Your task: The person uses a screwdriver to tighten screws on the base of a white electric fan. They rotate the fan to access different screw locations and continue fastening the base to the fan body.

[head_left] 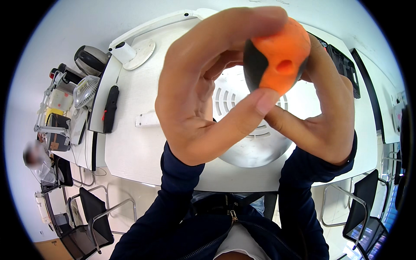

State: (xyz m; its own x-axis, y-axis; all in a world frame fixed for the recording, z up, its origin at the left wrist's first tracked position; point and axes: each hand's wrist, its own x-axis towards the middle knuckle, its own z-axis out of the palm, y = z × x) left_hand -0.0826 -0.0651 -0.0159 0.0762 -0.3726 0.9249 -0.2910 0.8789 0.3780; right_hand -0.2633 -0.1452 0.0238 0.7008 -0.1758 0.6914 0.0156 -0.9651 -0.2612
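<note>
Our left hand grips an orange-and-black, rounded, handle-like piece of what looks like plastic or rubber, its index finger over the top and its thumb pressed below. Our right hand is closed on the other side, its thumb tucked close under the left one; some of its fingertips are hidden behind the piece. We hold the piece raised toward our eyes, in front of the far right part of the silver, round, slotted metal cover lying on the white table.

To handle it well, we would let one hand bear the weight and the other only turn and steady it, thumbs low so the round hollow in the orange end stays in sight. A firm but light pinch seems enough; if it slipped, it might strike the cover.

Left of the cover sit a short white block and, farther out, a slim black tool with a thin metal shaft. Beyond the cover's far right lies a black plastic case.
</note>
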